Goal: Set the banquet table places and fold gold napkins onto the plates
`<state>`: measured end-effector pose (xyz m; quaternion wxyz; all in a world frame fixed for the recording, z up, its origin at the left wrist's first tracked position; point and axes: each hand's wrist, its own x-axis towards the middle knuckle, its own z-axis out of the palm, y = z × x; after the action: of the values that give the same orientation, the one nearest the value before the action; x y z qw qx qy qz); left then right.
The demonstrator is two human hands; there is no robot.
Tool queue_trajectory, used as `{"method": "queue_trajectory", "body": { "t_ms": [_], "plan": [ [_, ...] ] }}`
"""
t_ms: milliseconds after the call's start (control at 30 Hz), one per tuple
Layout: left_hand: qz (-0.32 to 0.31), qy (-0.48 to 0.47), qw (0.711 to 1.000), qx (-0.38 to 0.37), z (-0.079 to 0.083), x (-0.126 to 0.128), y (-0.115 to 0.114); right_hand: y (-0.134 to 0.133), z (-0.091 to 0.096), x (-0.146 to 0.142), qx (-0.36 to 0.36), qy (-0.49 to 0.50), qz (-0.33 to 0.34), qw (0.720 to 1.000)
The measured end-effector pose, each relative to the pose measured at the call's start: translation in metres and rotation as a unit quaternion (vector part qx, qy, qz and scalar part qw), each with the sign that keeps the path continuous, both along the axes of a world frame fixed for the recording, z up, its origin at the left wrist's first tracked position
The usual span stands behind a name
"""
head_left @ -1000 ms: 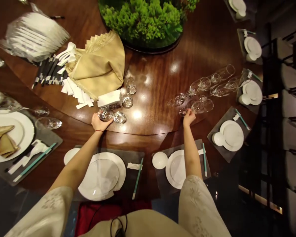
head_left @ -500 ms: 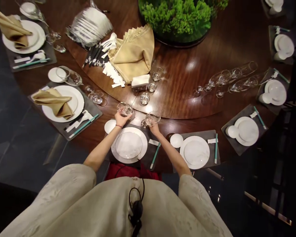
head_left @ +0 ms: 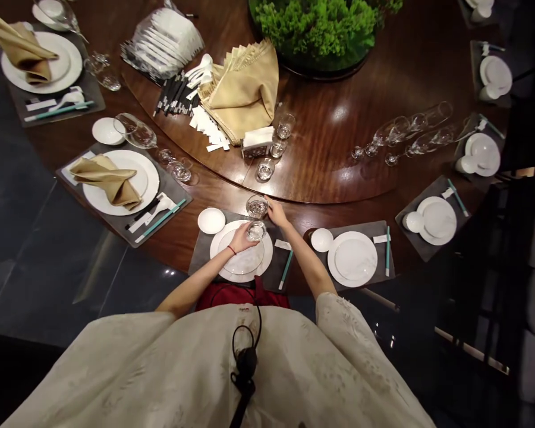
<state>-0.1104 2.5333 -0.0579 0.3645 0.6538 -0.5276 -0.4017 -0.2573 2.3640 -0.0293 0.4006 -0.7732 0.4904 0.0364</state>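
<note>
My left hand point(head_left: 241, 239), with a red cord at the wrist, is closed round a small clear drinking glass point(head_left: 255, 231). It is above the right part of a white plate stack point(head_left: 225, 267). Just beyond, my right hand point(head_left: 275, 211) grips the right side of a wine glass point(head_left: 257, 206), seen nearly from above, so its stem is hidden. The two glasses are close together; whether they touch I cannot tell. A white bowl point(head_left: 211, 220) sits left of my hands, and a white strip point(head_left: 282, 244) and teal-wrapped chopsticks point(head_left: 286, 269) lie to the right.
On the turntable point(head_left: 321, 172) stand several small glasses point(head_left: 265, 169), a napkin holder point(head_left: 257, 142), folded gold napkins point(head_left: 243, 95), white spoons point(head_left: 200, 70) and a greenery centrepiece point(head_left: 316, 30). Stemware point(head_left: 401, 134) stands at right. Place settings point(head_left: 352, 259) line the rim.
My left hand has moved right and nearer my body with its glass, now over the plates. My right hand has shifted slightly farther away, bringing its glass left and beside the other.
</note>
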Motion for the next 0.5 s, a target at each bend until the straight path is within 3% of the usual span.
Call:
{"method": "queue_trajectory", "body": {
  "t_ms": [67,133,233,333,500],
  "plan": [
    [-0.071,0.002,0.997,-0.010,-0.012,-0.018,-0.027,-0.020,0.001,-0.030,-0.082,0.024,-0.052,0.995],
    [-0.103,0.006,0.994,-0.019,-0.023,-0.037,-0.054,-0.043,-0.001,-0.061,-0.139,0.099,-0.096,0.981],
    [-0.080,-0.018,0.997,0.004,-0.039,-0.061,-0.089,-0.072,-0.007,-0.093,-0.135,0.216,-0.090,0.963],
    [-0.053,-0.046,0.997,0.033,-0.054,-0.073,-0.111,-0.084,-0.017,-0.108,-0.130,0.240,-0.042,0.961],
    [-0.007,-0.027,0.998,0.057,-0.059,-0.081,-0.115,-0.085,-0.028,-0.120,-0.135,0.245,-0.012,0.960]
  ]
}}
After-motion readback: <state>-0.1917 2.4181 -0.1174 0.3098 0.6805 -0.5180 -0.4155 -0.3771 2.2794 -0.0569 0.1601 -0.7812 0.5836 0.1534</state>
